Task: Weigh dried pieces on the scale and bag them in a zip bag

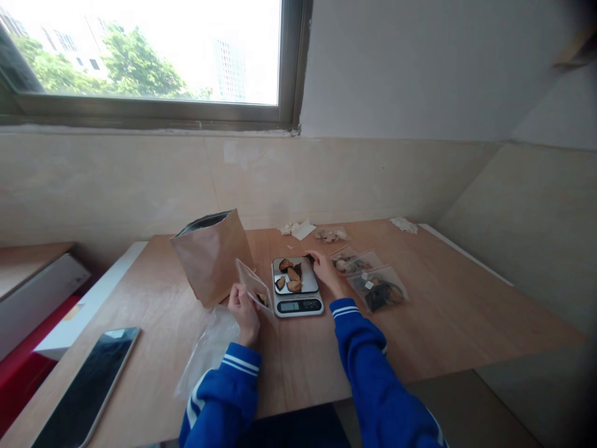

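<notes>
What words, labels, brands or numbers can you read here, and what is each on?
No text is legible.
Display on the scale: too blurred to read.
Button panel beside it: markings too small to read.
White label on the zip bag: too small to read.

Daylight glares through the blown-out window (153, 59).
</notes>
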### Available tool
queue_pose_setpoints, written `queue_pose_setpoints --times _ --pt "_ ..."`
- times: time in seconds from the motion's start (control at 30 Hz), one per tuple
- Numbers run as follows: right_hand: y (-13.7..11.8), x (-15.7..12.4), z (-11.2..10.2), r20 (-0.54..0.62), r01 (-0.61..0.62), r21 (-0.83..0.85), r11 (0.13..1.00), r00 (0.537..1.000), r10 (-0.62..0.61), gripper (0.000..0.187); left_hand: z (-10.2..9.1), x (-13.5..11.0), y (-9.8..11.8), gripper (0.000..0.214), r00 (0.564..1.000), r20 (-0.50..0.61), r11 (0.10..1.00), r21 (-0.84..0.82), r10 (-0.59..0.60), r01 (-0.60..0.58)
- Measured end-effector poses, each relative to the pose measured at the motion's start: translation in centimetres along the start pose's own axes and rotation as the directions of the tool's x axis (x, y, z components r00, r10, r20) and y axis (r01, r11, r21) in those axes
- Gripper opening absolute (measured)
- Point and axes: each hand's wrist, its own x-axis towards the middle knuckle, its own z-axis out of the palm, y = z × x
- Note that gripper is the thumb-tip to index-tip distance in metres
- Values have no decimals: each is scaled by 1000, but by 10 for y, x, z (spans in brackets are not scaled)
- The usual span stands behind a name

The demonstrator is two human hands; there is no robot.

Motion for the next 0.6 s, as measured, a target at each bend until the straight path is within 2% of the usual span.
queue_pose_setpoints --times 0.1,0.2,0.3,0.4,0.6 --pt "28 2 1 100 22 -20 1000 995 -19 44 0 1 -1 30 1000 -2 999 -14 -30 30" --pt "35 2 2 129 78 -117 990 990 -63 43 1 1 1 31 998 29 998 -28 -52 52" --pt "35 1 2 94 75 -240 968 994 -54 34 2 0 2 30 995 69 996 -42 -70 73" --pt "34 0 1 70 54 -276 960 997 -36 24 2 0 3 29 993 92 996 -51 -75 80" --pt "29 8 1 -40 4 -302 953 999 -17 26 2 2 4 27 994 70 994 -61 -85 90"
